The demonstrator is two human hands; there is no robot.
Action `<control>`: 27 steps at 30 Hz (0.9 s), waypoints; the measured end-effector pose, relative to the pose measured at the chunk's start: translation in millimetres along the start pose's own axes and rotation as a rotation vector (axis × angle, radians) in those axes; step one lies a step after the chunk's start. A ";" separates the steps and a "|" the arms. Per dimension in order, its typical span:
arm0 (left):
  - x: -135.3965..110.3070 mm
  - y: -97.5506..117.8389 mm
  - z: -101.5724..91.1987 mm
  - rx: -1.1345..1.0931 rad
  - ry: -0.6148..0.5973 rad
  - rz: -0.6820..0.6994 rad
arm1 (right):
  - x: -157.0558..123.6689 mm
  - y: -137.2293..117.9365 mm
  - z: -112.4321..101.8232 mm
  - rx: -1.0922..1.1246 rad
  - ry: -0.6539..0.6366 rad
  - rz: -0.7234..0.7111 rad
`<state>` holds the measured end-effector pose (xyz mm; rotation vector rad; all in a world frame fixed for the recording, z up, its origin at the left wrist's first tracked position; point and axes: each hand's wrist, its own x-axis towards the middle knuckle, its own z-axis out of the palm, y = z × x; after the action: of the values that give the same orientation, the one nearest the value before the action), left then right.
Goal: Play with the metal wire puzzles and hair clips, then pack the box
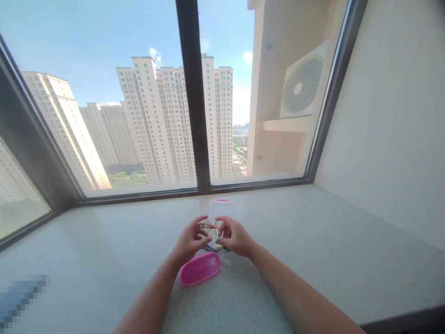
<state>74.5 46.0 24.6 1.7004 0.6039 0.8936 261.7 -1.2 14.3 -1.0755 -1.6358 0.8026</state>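
Note:
My left hand [194, 237] pinches a small gold-coloured looped metal piece [206, 227] between thumb and fingers. Close beside it, my right hand [234, 235] grips a similar gold-coloured looped piece [217, 228]. The pieces are too small to name, and I cannot tell whether they touch. Below the fingertips lie a dark slim item [210, 248] and a pale gold bit [219, 247], partly covered by the hands. A pink oval tray [200, 269], with rounded ends and a raised rim, rests by my left wrist.
Behind the hands stands a whitish translucent container [222, 207] with pink at its top. Everything rests on a pale speckled sill [288, 236]. Dark-framed windows [201, 139] bound it at the back and left, a white wall [385, 139] at the right.

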 end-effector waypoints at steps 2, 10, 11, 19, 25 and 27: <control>1.2 -0.6 -1.1 0.051 0.028 0.000 | -0.1 -0.3 -0.5 -0.020 0.001 0.003; 2.1 -5.8 -3.5 0.097 0.029 0.007 | 0.5 1.4 0.0 -0.008 0.003 0.001; 2.0 -6.1 -3.6 0.103 0.025 0.007 | 0.9 2.0 -0.1 0.003 0.007 0.003; 2.1 -5.4 -4.3 0.124 0.034 0.008 | 5.1 9.8 -4.4 0.030 0.039 0.050; 0.7 -5.6 -4.8 0.152 0.052 0.012 | 4.7 6.7 -3.9 -0.001 0.039 0.043; 1.4 -6.3 -5.3 0.155 0.059 0.003 | 4.8 5.6 -3.7 -0.003 0.039 0.050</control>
<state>71.3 51.9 19.8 1.8184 0.7259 0.9213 266.2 5.4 12.2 -1.1313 -1.5838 0.8070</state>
